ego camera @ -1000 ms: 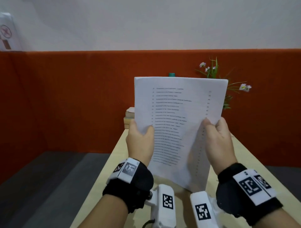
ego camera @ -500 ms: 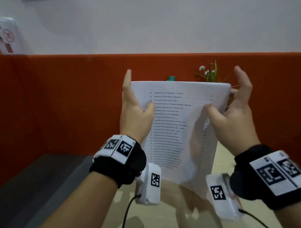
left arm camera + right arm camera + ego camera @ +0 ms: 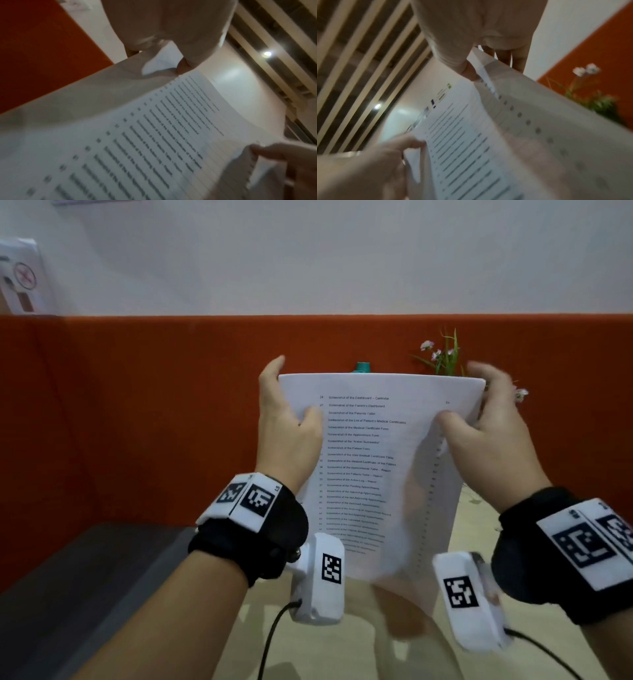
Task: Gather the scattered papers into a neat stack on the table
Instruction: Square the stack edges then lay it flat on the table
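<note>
A stack of printed white papers (image 3: 376, 460) stands upright above the beige table (image 3: 346, 645), its lower edge blurred just over the tabletop. My left hand (image 3: 291, 397) holds the stack's upper left side, thumb on the front page and fingers straight up along the edge. My right hand (image 3: 471, 402) holds the upper right side, thumb on the front and fingers curled behind the corner. In the left wrist view the papers (image 3: 154, 135) fill the frame. In the right wrist view the front sheet (image 3: 476, 142) bows away from the sheets behind it.
An orange partition (image 3: 137, 412) runs behind the table, below a white wall. A small flowering plant (image 3: 445, 356) and a teal-capped object (image 3: 362, 367) stand behind the stack at the table's far end. Grey floor (image 3: 68, 577) lies to the left.
Both hands have slid up the stack's sides from the middle to near its top corners. The fingers now reach past the top edge.
</note>
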Tool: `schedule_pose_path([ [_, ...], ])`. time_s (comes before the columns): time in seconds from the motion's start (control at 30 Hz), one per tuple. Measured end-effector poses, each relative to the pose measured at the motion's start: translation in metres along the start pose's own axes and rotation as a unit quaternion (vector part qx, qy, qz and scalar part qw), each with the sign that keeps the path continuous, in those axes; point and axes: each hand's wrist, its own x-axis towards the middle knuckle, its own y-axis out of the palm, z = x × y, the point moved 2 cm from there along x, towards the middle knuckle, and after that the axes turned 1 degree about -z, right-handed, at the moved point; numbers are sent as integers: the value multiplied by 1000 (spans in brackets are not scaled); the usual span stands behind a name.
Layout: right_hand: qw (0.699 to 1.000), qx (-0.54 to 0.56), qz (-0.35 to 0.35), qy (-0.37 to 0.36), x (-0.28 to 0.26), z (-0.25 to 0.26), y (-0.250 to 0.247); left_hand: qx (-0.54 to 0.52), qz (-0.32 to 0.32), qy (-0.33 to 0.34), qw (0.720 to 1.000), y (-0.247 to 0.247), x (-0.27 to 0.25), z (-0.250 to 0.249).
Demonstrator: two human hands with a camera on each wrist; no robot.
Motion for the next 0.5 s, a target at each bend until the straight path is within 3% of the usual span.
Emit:
schedule_pose_path([
  [0.07, 991, 89, 5, 100, -9, -24, 10, -47, -13, -97, 994, 3, -12, 19],
  [0.17, 972, 124, 23, 200, -28, -54, 30, -56, -4, -196, 979, 9, -40, 45],
  [0.23, 971, 130, 23, 201, -34, -59, 36, -77, 4, -217, 973, 13, -46, 48],
  [0.4, 973, 161, 0, 167, -32, -54, 33, -85, -21, -178, 980, 13, -36, 39],
  [0.5, 973, 154, 11, 174, -38, -58, 37, -72, -11, -223, 972, 15, -49, 47],
])
